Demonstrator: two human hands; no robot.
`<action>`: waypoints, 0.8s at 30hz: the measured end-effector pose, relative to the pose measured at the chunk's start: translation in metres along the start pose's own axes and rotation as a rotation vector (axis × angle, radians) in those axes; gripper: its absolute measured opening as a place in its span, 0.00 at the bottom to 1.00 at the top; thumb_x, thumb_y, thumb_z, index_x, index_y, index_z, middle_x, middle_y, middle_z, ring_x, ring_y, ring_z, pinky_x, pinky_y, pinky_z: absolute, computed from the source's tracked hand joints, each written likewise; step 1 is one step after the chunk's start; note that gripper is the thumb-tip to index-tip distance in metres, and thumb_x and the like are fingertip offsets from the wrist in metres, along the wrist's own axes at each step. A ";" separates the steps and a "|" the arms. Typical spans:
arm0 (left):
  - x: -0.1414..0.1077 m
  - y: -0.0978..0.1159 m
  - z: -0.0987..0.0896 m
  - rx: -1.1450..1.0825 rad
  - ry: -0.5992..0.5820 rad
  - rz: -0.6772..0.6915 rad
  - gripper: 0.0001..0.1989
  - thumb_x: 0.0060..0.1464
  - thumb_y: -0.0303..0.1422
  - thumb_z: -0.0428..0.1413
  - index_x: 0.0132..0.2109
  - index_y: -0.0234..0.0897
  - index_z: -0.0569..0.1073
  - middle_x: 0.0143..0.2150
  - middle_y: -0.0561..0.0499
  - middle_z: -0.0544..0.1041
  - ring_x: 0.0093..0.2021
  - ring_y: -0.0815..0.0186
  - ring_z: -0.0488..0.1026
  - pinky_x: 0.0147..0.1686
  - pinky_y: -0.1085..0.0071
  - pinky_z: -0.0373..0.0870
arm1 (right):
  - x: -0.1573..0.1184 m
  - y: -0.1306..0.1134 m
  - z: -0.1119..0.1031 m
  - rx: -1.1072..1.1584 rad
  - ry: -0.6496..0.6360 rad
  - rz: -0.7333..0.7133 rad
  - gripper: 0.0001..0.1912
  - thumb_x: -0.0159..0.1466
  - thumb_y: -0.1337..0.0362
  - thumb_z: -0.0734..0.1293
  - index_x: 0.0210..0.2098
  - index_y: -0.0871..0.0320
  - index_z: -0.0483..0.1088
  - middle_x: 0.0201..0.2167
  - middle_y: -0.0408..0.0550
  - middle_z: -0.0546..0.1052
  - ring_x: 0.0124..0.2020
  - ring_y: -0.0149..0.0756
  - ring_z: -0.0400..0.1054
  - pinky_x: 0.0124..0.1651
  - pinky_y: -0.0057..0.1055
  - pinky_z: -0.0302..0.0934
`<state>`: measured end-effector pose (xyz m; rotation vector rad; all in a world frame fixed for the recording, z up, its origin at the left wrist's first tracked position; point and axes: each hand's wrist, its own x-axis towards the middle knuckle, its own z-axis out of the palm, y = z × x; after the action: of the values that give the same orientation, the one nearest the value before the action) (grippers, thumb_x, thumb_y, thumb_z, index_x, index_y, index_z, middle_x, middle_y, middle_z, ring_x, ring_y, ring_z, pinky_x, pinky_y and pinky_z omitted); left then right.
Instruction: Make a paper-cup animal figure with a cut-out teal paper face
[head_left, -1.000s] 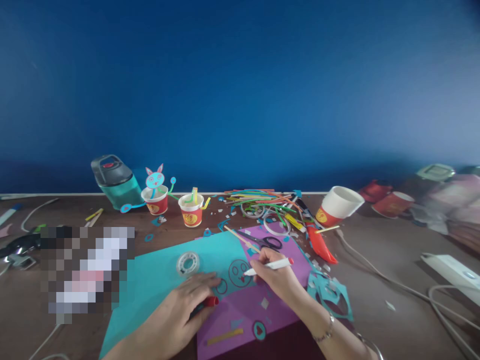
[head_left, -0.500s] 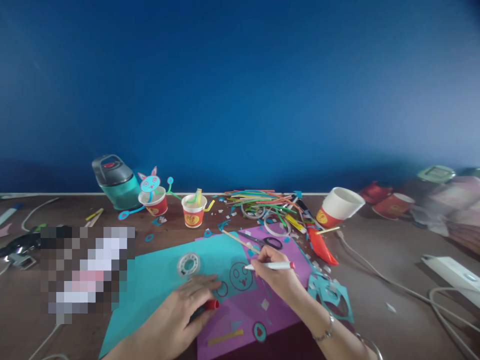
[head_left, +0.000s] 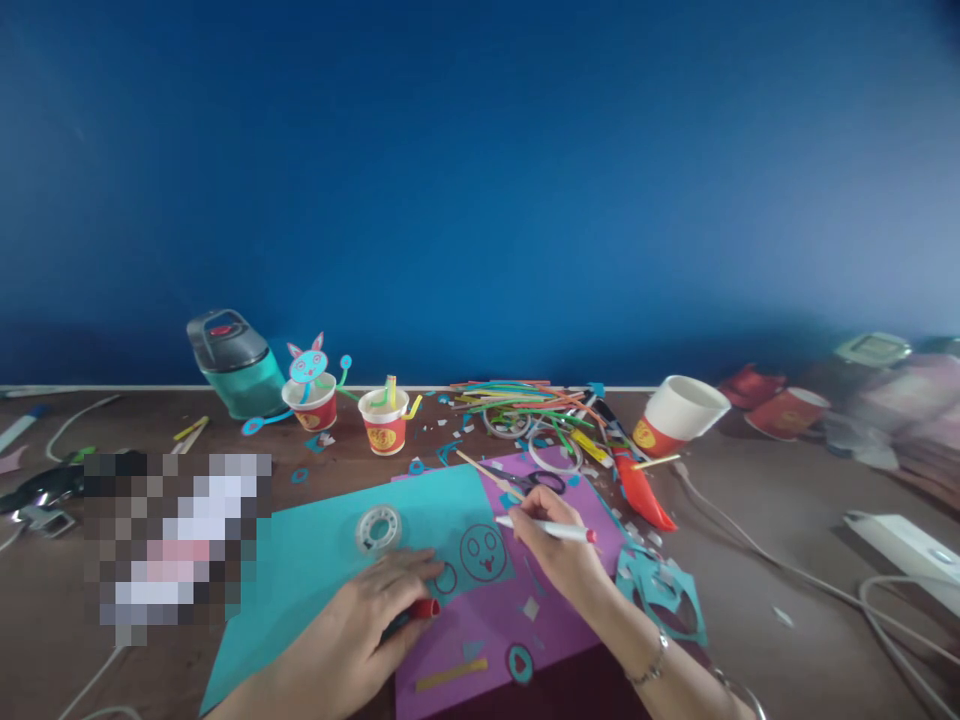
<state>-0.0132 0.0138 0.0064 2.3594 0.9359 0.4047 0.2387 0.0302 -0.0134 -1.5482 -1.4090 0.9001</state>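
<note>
My right hand (head_left: 551,540) holds a white marker (head_left: 559,529) with a red end, its tip just above the turquoise paper (head_left: 307,560). Below the tip is a drawn round face (head_left: 483,553) with two eyes and a mouth. My left hand (head_left: 382,610) rests on the same paper beside a small drawn circle (head_left: 445,577), its fingers round a dark object with a red end (head_left: 426,608). Purple paper (head_left: 450,690) lies beneath. A tape roll (head_left: 379,530) sits above my left hand. A thin stick (head_left: 480,468) and scissors (head_left: 547,482) lie beyond my right hand.
Behind stand a paper cup (head_left: 313,408) with a cat face, another cup (head_left: 385,425) with straws and a teal flask (head_left: 244,375). Straws (head_left: 517,400), a white cup (head_left: 682,412), a red item (head_left: 646,495) and turquoise scraps (head_left: 664,590) lie to the right.
My right hand has lifted the marker tip slightly up and right, off the drawn face. The cups with the cat face and straws have shifted a little. My left hand has stayed put.
</note>
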 end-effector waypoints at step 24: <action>-0.004 -0.009 0.007 0.028 0.046 0.039 0.10 0.60 0.35 0.50 0.48 0.44 0.71 0.56 0.50 0.71 0.58 0.60 0.65 0.56 0.61 0.65 | -0.005 -0.005 -0.005 0.001 0.060 -0.153 0.10 0.62 0.56 0.60 0.32 0.56 0.67 0.28 0.44 0.71 0.30 0.35 0.66 0.35 0.31 0.61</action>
<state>-0.0177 0.0132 -0.0051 2.4060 0.9235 0.4655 0.2406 0.0252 -0.0076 -1.4328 -1.4622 0.7566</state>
